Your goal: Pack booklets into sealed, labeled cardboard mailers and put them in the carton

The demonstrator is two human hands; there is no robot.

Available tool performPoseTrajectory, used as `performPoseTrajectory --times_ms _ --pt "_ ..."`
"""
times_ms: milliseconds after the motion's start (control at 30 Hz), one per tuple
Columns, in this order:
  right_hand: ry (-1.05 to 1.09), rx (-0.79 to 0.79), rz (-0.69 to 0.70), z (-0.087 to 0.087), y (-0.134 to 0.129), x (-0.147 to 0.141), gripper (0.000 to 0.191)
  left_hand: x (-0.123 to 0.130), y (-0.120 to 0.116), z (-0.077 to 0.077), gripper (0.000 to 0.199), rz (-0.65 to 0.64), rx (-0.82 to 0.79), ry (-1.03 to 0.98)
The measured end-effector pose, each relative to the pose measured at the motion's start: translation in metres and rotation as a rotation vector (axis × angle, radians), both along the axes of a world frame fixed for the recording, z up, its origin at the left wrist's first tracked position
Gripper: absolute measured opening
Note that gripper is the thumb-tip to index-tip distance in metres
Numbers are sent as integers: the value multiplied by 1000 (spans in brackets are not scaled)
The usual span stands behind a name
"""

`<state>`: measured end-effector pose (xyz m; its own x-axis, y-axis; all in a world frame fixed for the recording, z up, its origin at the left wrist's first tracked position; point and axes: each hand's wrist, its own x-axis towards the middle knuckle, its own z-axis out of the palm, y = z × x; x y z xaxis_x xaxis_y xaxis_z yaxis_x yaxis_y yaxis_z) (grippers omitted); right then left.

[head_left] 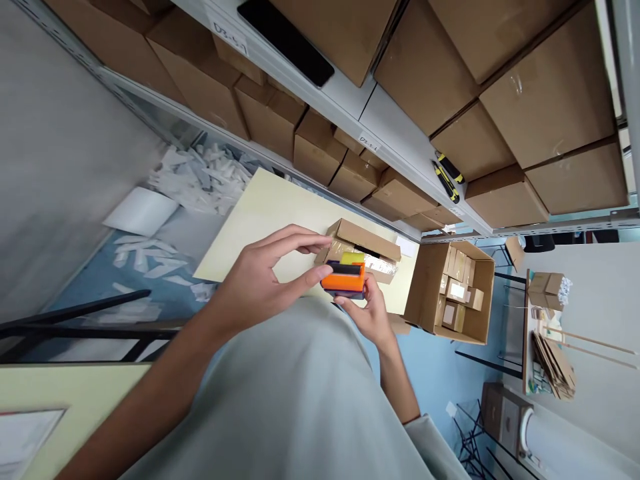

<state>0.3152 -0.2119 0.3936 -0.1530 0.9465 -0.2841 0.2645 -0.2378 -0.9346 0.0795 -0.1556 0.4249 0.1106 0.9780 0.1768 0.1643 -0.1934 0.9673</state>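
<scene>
A small bundle of coloured cylinders, like rolls (343, 281), in orange, black, yellow and dark purple, is gripped at its right side by my right hand (369, 313). My left hand (280, 267) has its fingers stretched out and thumb apart. Its thumb tip is at the bundle's left end; whether it touches cannot be made out. The left fingertips reach the left end of an open cardboard box (367, 241), just behind the bundle. Clear tape and a white label show on that box, which rests on a pale yellow board (250, 223).
A large open carton (425, 283) with small boxes inside stands to the right. Shelves above hold many cardboard boxes (550, 87), a black phone (287, 40) and two yellow-black utility knives (446, 181). White scraps (200, 177) lie at left.
</scene>
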Motion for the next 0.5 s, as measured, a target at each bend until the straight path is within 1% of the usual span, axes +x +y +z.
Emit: performPoseTrajectory --times_ms 100,200,367,500 --pt "-83 10 10 -2 -4 1 54 -5 4 1 32 -90 -70 63" --pt "-196 35 15 -1 -6 0 49 -11 9 -2 30 -174 -113 99" --pt "-291 65 25 -1 -8 0 43 -15 21 -12 28 -290 -127 120" --pt "-307 56 0 -4 -12 6 46 -13 29 -22 31 -371 -165 119"
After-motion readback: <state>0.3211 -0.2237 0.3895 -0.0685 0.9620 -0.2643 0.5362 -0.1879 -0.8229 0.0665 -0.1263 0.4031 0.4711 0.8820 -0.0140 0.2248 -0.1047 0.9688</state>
